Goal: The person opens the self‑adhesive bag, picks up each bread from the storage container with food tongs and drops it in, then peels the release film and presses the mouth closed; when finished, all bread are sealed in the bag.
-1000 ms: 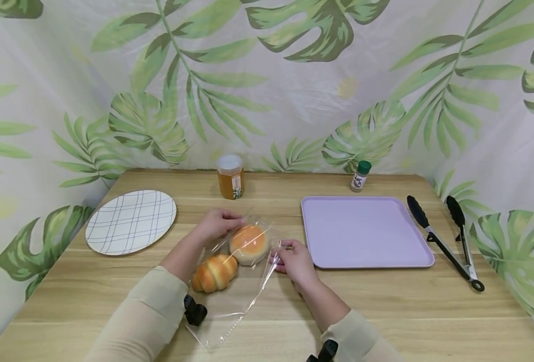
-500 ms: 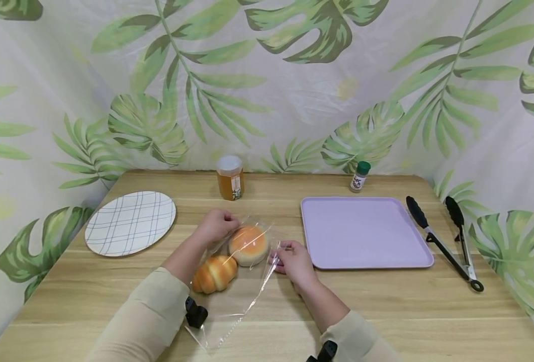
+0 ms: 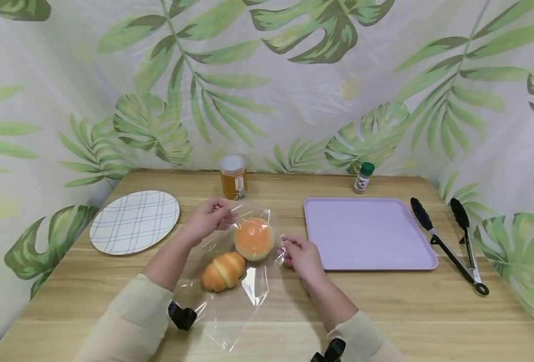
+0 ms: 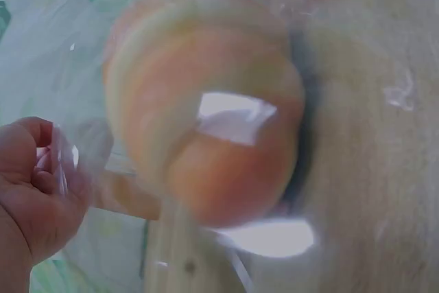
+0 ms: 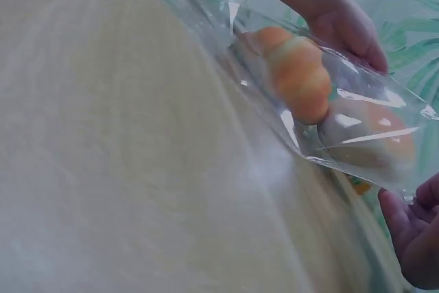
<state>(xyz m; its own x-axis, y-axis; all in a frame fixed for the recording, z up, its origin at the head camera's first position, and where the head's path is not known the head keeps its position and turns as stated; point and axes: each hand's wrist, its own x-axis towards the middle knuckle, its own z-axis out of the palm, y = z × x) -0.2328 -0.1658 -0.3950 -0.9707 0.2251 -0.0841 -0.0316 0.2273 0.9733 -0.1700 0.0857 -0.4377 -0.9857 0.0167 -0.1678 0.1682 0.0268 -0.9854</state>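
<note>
Head view, from the left: the plaid plate [image 3: 135,222] lies near the left hand [image 3: 210,219], whose thumb and fingers pinch one edge of the clear bag [image 3: 252,286]. Between both hands, over the surface [image 3: 289,322], the bag holds a ridged roll [image 3: 223,272] and, seemingly touching it, a round bun [image 3: 254,239]. Film looks limp and slippery, the breads light and squeezable; its side edges seem the best hold. The right hand [image 3: 304,257] pinches the opposite edge, beside the lilac tray [image 3: 371,234]
</note>
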